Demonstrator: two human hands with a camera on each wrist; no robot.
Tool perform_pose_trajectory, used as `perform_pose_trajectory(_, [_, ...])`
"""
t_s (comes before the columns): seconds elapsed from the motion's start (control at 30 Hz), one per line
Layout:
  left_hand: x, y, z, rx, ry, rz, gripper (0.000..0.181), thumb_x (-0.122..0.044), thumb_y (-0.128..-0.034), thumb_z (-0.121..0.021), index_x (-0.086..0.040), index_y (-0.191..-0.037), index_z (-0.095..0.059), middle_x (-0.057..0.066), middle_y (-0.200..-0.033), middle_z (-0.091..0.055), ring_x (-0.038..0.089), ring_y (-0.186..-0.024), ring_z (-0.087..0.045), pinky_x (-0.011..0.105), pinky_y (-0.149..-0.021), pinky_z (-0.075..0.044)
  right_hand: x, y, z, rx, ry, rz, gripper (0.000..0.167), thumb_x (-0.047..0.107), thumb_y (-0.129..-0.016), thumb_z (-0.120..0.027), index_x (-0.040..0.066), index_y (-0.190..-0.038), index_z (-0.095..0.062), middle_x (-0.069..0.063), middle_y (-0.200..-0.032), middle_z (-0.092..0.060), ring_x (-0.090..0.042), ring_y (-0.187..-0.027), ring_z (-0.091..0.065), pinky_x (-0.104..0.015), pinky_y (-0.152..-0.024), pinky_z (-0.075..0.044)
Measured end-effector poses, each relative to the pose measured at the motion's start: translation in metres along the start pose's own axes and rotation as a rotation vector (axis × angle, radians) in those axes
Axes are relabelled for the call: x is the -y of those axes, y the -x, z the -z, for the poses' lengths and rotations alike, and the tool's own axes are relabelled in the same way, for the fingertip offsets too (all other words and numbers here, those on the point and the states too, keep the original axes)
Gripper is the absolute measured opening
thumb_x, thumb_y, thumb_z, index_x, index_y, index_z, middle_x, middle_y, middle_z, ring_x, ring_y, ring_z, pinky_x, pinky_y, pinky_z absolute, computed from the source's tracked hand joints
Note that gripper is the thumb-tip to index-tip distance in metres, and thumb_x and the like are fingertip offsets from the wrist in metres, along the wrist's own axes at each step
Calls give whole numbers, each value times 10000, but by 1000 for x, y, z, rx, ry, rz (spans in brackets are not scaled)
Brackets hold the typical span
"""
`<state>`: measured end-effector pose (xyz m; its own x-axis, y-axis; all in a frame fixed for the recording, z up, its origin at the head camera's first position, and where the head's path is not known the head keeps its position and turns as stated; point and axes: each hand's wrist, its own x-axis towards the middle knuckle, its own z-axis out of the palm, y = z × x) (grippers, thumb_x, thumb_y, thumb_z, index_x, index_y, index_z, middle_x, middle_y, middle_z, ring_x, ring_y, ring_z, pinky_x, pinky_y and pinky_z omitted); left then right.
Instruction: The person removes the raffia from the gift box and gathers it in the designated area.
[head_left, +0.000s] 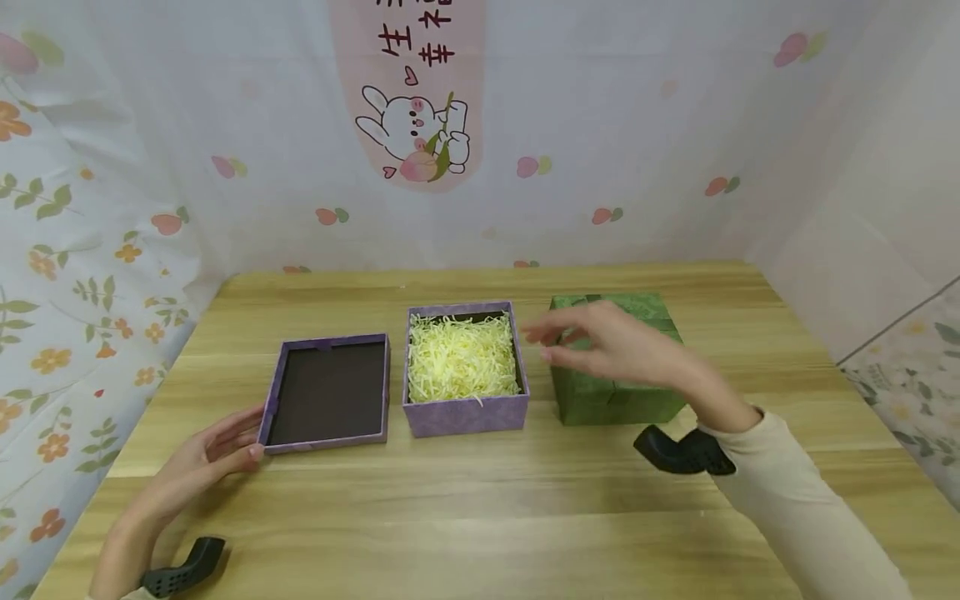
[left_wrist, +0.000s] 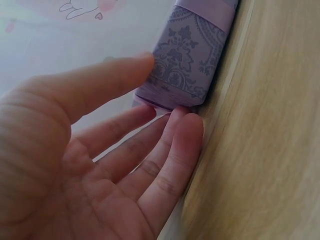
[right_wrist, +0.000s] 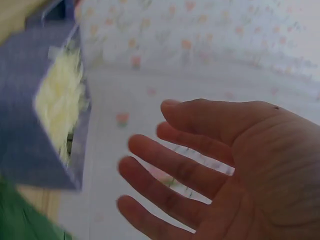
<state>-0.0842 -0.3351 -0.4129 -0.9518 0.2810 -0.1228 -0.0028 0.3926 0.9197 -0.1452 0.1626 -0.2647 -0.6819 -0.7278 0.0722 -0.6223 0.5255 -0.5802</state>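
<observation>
The left hand (head_left: 201, 468) rests lightly at the near left corner of a purple lid (head_left: 326, 393), thumb against one wall and loosely bent fingers around the corner; it looks more like steadying than clenching. The lid lies hollow side up toward the left edge of the table (head_left: 450, 517), perhaps set apart to leave the box mouth uncovered.

The purple box (head_left: 465, 419) stands upright near the middle of the far edge, open end up, probably so the yellow paper shreds (head_left: 461, 358) stay in. Closer to the far right corner sits a green box (head_left: 618, 406), partly hidden by the right hand (head_left: 607, 340), which is in the air, fingers spread, holding nothing.

No brand or label is legible. On the wall cloth (head_left: 600, 108), dark red Chinese characters (head_left: 394, 39) include 生 and 幸; the top ones are cut off.
</observation>
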Motion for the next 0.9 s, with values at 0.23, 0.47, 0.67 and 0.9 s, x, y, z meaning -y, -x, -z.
perform_pose_trajectory(0.23, [4, 4, 5, -8, 8, 24, 586, -111, -939, -556, 29, -1434, -276, -82, -1292, -472, -48, -1061, -516, 244, -799, -502, -48, -47, 17, 115, 5, -124, 590, 180, -862, -676, 34, -1380, -433, -171, -1336, -485, -340, -1213, -448, -508, -954, -383])
perform_pose_trajectory(0.47, [0, -2, 3, -4, 6, 15, 589, -118, -936, -561, 45, -1428, -279, 99, -1339, -470, -21, -1054, -535, 263, -801, -507, -77, -81, 16, 271, -118, -121, 679, 174, -836, -706, 74, -1424, -382, -149, -1429, -381, -381, -1295, -335, -518, -1033, -290])
perform_pose_trajectory(0.67, [1, -2, 5, -9, 14, 11, 578, -102, -936, -556, 35, -1428, -285, -48, -1269, -524, -2, -1043, -552, 249, -795, -505, -85, -86, 7, 337, -183, -118, 680, 173, -851, -692, 86, -1439, -360, -132, -1465, -327, -376, -1302, -326, -505, -1010, -334])
perform_pose_trajectory(0.9, [5, -3, 4, 23, 96, -103, 534, -13, -959, -473, 91, -1423, -231, -190, -1257, -479, 93, -1020, -593, 325, -756, -533, -86, -87, 4, 322, -221, -125, 653, 160, -856, -687, 93, -1429, -383, -150, -1471, -309, -391, -1299, -320, -517, -965, -382])
